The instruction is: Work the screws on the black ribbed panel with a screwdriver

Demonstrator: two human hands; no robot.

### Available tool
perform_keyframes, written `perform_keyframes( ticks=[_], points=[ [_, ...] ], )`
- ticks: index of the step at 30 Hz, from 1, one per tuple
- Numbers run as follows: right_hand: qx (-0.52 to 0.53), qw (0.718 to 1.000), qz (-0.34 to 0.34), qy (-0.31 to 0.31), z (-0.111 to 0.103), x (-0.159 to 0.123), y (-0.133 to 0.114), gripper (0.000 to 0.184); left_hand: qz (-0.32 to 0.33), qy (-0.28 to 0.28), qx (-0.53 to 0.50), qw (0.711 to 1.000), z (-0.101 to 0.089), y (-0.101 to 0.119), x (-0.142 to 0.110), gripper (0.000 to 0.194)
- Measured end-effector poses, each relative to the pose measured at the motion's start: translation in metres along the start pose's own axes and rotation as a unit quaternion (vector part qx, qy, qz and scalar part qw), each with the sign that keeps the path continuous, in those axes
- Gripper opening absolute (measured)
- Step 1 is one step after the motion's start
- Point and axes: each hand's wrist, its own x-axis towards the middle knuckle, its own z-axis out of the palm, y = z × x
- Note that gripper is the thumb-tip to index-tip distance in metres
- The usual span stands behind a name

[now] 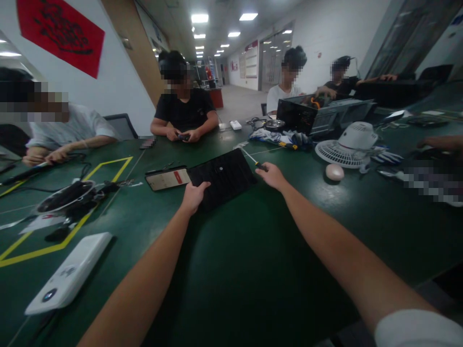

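Note:
My right hand (273, 177) is closed around the dark handle of a screwdriver (250, 156). Its thin metal shaft points away to the upper left, by the right edge of a flat black case (227, 176). On the near left edge of that case lies my left hand (195, 196), thumb on top and the other fingers mostly hidden, pinching it. A small round snap shows on the dark cover. Touching or just beside the case's left side is a flat dark-framed box (168, 179) with a beige face and a red label.
White power bank-like block (68, 274) lies at the near left. A fan (347, 144), a pinkish-white mouse (334, 172) and an open computer case (318, 115) stand to the right. Cables and a round-rimmed item (67, 196) lie left. Several people sit around the green table (249, 270).

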Motion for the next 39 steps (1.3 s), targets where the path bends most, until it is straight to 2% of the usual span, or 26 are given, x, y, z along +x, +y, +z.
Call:
perform_keyframes(
  ticks=[8, 17, 19, 22, 27, 32, 39],
  points=[
    [0.003, 0.999, -0.003, 0.048, 0.0, -0.011, 0.0, 0.024, 0.0, -0.006, -0.011, 1.0, 0.001, 0.005, -0.004, 0.039],
    [0.071, 0.991, 0.021, 0.115, -0.001, -0.02, 0.009, 0.022, 0.002, -0.01, -0.006, 1.0, -0.001, 0.0, -0.003, 0.042],
    [0.078, 0.991, 0.019, 0.103, -0.001, -0.024, 0.009, 0.019, -0.001, -0.006, -0.004, 1.0, -0.001, -0.001, -0.003, 0.042],
    [0.071, 0.995, 0.004, 0.073, -0.002, -0.031, 0.005, 0.028, -0.007, -0.002, 0.001, 1.0, -0.001, -0.002, -0.003, 0.04],
    [0.055, 0.996, -0.024, 0.071, -0.001, -0.037, -0.002, 0.038, -0.008, -0.006, 0.013, 1.0, -0.001, 0.0, -0.005, 0.035],
    [0.056, 0.995, -0.03, 0.079, -0.001, -0.037, 0.001, 0.036, 0.007, -0.034, 0.017, 0.999, -0.002, 0.0, -0.01, 0.036],
    [0.06, 0.995, -0.021, 0.07, -0.003, -0.038, 0.004, 0.03, 0.005, -0.041, 0.012, 0.999, -0.002, 0.001, -0.011, 0.035]
  ],
)
